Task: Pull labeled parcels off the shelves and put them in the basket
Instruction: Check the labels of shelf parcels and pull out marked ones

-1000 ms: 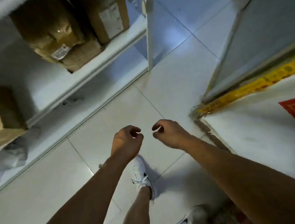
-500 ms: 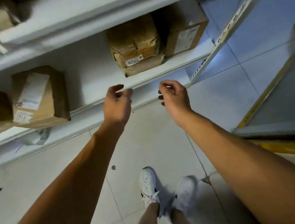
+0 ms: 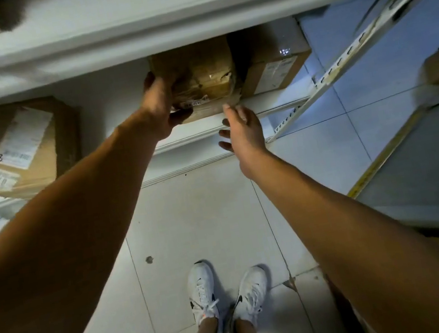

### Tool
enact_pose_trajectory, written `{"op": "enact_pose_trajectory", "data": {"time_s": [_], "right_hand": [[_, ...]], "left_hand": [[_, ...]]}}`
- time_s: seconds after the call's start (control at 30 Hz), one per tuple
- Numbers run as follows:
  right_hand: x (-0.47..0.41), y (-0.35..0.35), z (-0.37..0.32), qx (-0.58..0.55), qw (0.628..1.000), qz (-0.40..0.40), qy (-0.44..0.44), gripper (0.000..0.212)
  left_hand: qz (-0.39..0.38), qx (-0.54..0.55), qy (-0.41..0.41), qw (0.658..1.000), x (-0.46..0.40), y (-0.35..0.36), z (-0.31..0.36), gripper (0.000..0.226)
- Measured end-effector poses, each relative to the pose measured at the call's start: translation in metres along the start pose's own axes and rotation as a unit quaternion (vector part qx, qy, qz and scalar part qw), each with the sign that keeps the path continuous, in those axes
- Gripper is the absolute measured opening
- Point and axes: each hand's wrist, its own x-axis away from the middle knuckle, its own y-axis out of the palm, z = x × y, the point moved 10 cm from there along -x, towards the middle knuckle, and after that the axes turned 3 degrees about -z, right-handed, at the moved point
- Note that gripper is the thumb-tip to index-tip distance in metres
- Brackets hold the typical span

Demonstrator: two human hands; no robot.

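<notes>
Moved: both hands now up at shelf, off mid-air.
Left hand (image 3: 158, 112): fingers gripping taped parcel (image 3: 203, 79) on white shelf (image 3: 268, 101).
Right hand (image 3: 244, 130): fingers spread, empty, just below.
Floor (image 3: 205, 212): pale tiles.

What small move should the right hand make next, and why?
Probably bring the right hand up onto the right corner of the taped parcel: the left hand already grips its left side, while the right is open just below the shelf edge.

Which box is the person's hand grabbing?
The crinkly, tape-wrapped parcel in the middle. The left hand has its grip on that parcel's left end; the smoother boxes beside it go untouched.
</notes>
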Motion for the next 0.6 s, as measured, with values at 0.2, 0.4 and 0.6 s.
{"op": "enact_pose_trajectory", "data": {"time_s": [0.2, 0.4, 0.6], "right_hand": [[0.005, -0.016, 0.025, -0.049, 0.998, 0.013, 0.033, 0.048], [0.010, -0.012, 0.019, -0.054, 0.998, -0.016, 0.028, 0.032], [0.011, -0.006, 0.031, -0.051, 0.997, -0.053, 0.017, 0.056]], "left_hand": [[0.009, 0.074, 0.031, 0.997, 0.005, -0.011, -0.003, 0.062], [-0.031, 0.131, -0.049, 0.990, 0.046, -0.007, -0.043, 0.039], [-0.073, 0.128, -0.073, 0.986, 0.095, -0.028, -0.089, 0.044]]}}
